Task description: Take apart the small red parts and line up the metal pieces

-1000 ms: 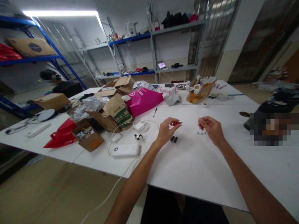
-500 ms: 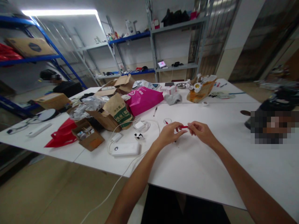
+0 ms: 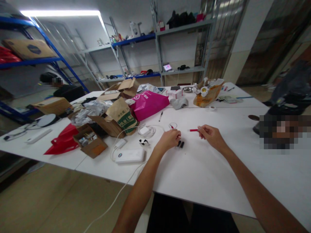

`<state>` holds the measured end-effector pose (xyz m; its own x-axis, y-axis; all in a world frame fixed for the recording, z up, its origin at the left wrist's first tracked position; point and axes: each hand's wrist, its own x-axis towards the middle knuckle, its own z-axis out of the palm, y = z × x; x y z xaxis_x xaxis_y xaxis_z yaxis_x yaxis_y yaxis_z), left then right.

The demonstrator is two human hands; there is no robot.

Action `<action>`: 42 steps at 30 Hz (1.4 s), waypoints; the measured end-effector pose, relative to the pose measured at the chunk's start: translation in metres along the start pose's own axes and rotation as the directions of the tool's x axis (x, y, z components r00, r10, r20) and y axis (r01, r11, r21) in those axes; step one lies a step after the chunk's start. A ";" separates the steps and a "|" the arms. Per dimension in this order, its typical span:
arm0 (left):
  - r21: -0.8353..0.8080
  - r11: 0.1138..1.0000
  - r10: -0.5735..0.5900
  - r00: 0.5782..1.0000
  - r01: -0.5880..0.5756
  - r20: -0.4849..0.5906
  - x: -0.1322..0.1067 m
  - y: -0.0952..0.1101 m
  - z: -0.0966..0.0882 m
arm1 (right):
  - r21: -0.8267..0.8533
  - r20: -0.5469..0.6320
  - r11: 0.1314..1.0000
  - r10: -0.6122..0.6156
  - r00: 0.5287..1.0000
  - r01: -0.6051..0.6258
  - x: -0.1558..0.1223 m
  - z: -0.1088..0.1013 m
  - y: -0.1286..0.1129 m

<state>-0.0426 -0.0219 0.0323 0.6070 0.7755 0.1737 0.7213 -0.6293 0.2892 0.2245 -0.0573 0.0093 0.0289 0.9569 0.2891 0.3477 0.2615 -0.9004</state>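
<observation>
My right hand [image 3: 211, 136] pinches a thin red stick-like piece [image 3: 193, 130] by its right end, just above the white table [image 3: 209, 171]. My left hand [image 3: 169, 139] rests curled on the table, with its fingertips next to two small black cylinders [image 3: 180, 144]. Whether the left hand holds anything I cannot tell. A small clear ring with a red bit [image 3: 172, 125] lies just beyond the left hand.
A white power bank [image 3: 130, 156] with a coiled white cable [image 3: 146, 131] lies left of my hands. Brown paper bags [image 3: 120, 118], a pink bag [image 3: 150, 103], a red bag [image 3: 63, 139] and cardboard boxes crowd the table's left. A person sits at the right edge. Shelving lines the back wall.
My hands came together on the red piece, then parted. The right hand now has the red piece alone and the left hand has dropped down beside the black cylinders.
</observation>
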 end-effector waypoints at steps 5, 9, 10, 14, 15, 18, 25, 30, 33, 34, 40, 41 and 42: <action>-0.041 0.999 0.007 0.999 -0.006 0.043 -0.003 -0.005 -0.002 | -0.011 0.007 1.000 -0.004 1.000 0.004 0.000 0.000 -0.002; -0.116 0.993 0.030 0.996 -0.020 0.085 -0.002 -0.007 -0.004 | -0.021 0.011 1.000 -0.005 1.000 0.005 -0.001 0.000 -0.008; -0.138 0.990 0.041 0.995 -0.027 0.095 -0.002 -0.007 -0.004 | -0.023 0.011 1.000 -0.005 1.000 0.005 -0.001 0.000 -0.009; -0.200 0.979 0.068 0.990 -0.042 0.127 -0.001 -0.008 -0.004 | -0.029 0.015 1.000 -0.003 1.000 0.004 -0.001 0.000 -0.009; -0.209 0.977 0.072 0.988 -0.043 0.134 0.000 -0.008 -0.003 | -0.026 0.014 1.000 -0.001 1.000 0.001 -0.001 0.000 -0.008; -0.225 0.973 0.085 0.987 -0.052 0.136 0.000 -0.008 -0.002 | -0.026 0.014 1.000 0.004 1.000 -0.004 -0.001 0.000 -0.006; -0.191 0.979 0.098 0.983 -0.067 0.157 -0.001 -0.007 0.003 | -0.019 0.020 1.000 0.004 1.000 -0.004 0.000 0.000 -0.006; -0.178 0.982 0.096 0.984 -0.068 0.150 -0.002 -0.006 0.003 | -0.016 0.023 1.000 0.017 1.000 -0.016 0.000 -0.001 -0.001; -0.181 0.983 0.069 0.986 -0.041 0.149 -0.001 -0.004 0.000 | -0.021 0.031 1.000 0.014 0.999 -0.013 0.001 -0.001 0.001; -0.187 0.982 0.060 0.987 -0.032 0.147 -0.001 -0.003 -0.001 | -0.020 0.033 1.000 0.012 0.999 -0.011 0.001 0.000 0.001; -0.247 0.968 0.056 0.998 -0.051 0.015 0.002 0.012 -0.009 | 0.002 0.088 1.000 0.020 0.996 -0.020 -0.002 0.008 0.003; -0.252 0.965 0.065 0.998 -0.065 -0.005 0.003 0.015 -0.009 | 0.002 0.104 1.000 0.021 0.994 -0.021 -0.003 0.010 0.004; -0.252 0.964 0.077 0.997 -0.080 -0.021 0.003 0.017 -0.009 | -0.001 0.120 1.000 0.022 0.993 -0.022 -0.003 0.011 0.005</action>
<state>-0.0318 -0.0299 0.0460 0.6538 0.7254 0.2152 0.5630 -0.6564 0.5022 0.2160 -0.0577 0.0003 -0.0758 0.9706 0.2284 0.3482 0.2404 -0.9061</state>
